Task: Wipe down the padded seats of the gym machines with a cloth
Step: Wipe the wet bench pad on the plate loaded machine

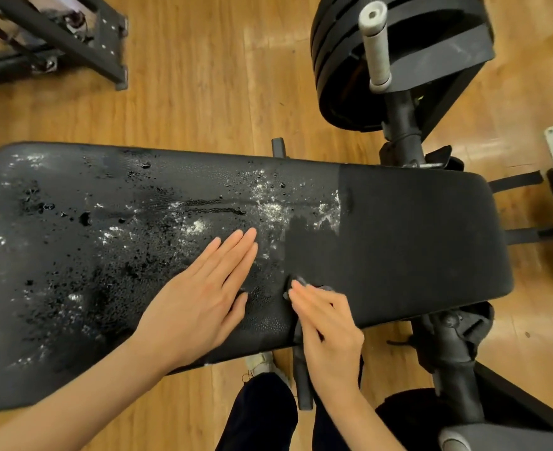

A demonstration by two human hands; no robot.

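Head view looks straight down on the long black padded bench seat [415, 242], which lies across the wooden floor [203, 76]. Its left stretch is beaded with droplets and white smears; its right stretch is matte and clean. A dark cloth [296, 286] sits near the front edge, right on that boundary, pressed under the right hand [328, 333], whose fingers curl down over it. Just beside it the left hand [203, 297] rests flat, fingers straight and together, on the wet part. Stacked weight plates [340, 60] stand beyond the bench.
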